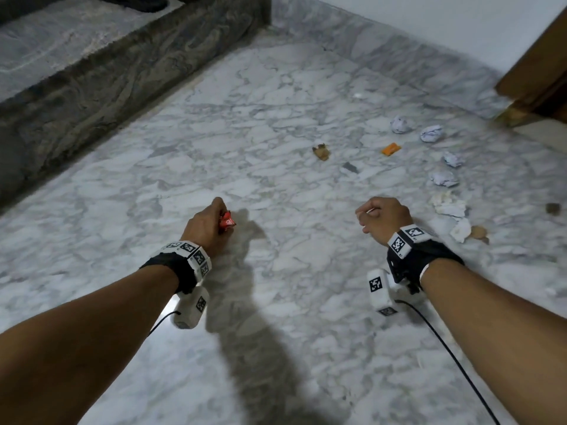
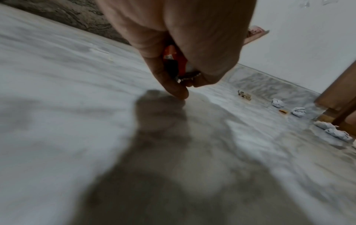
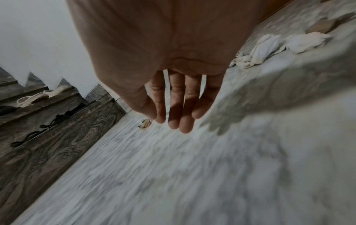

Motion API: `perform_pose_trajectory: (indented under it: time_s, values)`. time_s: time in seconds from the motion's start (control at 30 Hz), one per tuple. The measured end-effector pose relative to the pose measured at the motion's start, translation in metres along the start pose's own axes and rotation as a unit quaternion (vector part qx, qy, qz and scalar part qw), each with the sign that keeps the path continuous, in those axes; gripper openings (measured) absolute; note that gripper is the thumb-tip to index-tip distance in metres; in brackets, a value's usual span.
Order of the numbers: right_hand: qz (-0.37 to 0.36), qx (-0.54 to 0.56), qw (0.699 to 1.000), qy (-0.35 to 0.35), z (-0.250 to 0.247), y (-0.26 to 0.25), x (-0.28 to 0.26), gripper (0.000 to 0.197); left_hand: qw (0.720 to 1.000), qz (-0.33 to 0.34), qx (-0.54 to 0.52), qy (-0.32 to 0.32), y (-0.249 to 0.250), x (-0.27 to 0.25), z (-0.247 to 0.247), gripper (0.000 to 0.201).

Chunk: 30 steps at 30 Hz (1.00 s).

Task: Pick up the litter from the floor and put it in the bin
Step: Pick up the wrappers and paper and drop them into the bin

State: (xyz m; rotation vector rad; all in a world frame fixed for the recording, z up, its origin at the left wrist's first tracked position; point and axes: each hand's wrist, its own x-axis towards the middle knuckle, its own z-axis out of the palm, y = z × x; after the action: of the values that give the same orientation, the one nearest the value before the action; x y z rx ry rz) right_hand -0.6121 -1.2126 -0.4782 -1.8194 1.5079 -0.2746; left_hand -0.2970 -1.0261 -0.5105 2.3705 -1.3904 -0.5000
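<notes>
My left hand (image 1: 219,217) grips a crumpled red wrapper (image 1: 227,221) just above the white marble floor (image 1: 276,286); the left wrist view shows the red wrapper (image 2: 174,60) pinched between thumb and curled fingers (image 2: 173,85). My right hand (image 1: 372,214) hangs empty, its fingers (image 3: 178,112) loose and fairly straight. Ahead on the right lie several crumpled paper balls (image 1: 431,133), an orange wrapper (image 1: 391,148), a brown scrap (image 1: 321,151) and white tissues (image 1: 449,205). No bin is in view.
A dark marble step (image 1: 92,75) runs along the left, and stairs with sandals (image 3: 32,97) rise behind it. A wooden door (image 1: 540,65) stands at the far right against the white wall (image 1: 429,23). Small brown bits (image 1: 478,232) lie near the tissues.
</notes>
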Motion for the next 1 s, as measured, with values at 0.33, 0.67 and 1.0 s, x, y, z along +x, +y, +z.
perform_pose_trajectory:
  time_s: [0.33, 0.67, 1.0]
  values:
    - [0.071, -0.176, 0.978, 0.082, -0.099, 0.049, 0.014, 0.072, 0.999, -0.011, -0.007, -0.036, 0.091, 0.037, -0.032, 0.022]
    - [0.231, -0.045, 0.968, 0.091, -0.107, 0.112, 0.036, 0.121, 0.992, 0.056, 0.039, -0.106, 0.218, 0.095, -0.044, 0.024]
    - [0.129, -0.146, 0.930, 0.310, -0.030, 0.130, 0.079, 0.039, 0.994, 0.059, 0.063, -0.066, 0.222, 0.139, -0.002, 0.083]
